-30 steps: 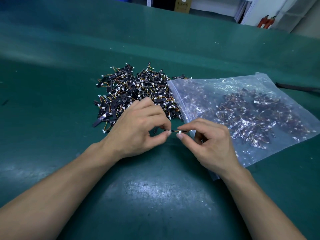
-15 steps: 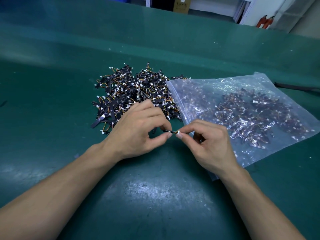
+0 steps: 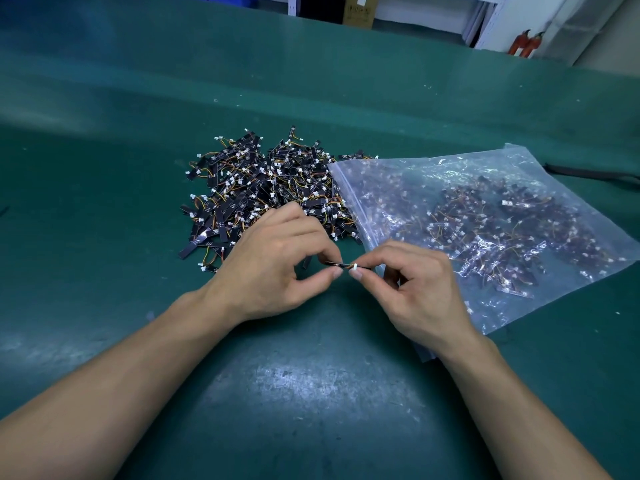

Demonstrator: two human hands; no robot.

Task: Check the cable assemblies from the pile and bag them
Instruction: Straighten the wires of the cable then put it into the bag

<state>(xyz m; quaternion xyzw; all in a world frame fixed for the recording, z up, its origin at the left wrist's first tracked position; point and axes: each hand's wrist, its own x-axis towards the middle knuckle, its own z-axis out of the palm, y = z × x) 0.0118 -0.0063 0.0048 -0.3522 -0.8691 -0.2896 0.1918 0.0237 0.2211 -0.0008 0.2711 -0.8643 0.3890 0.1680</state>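
Observation:
A pile of cable assemblies [image 3: 263, 188], black strips with coloured wires and white plugs, lies on the green table [image 3: 104, 209]. To its right lies a clear zip bag [image 3: 485, 216] holding many more of them. In front of the pile I hold one cable assembly [image 3: 341, 264] between both hands. My left hand [image 3: 273, 261] pinches its black end between thumb and forefinger. My right hand [image 3: 412, 289] pinches its white plug, with its wrist resting over the bag's near corner.
A raised green ledge [image 3: 311, 81] runs across the back of the table. A dark cable [image 3: 595, 173] lies at the far right edge. Beyond the table stand a cardboard box [image 3: 360, 10] and red objects [image 3: 526, 43] on the floor.
The two hands have drawn slightly closer, so less of the held assembly shows between them. The pile and bag have not moved.

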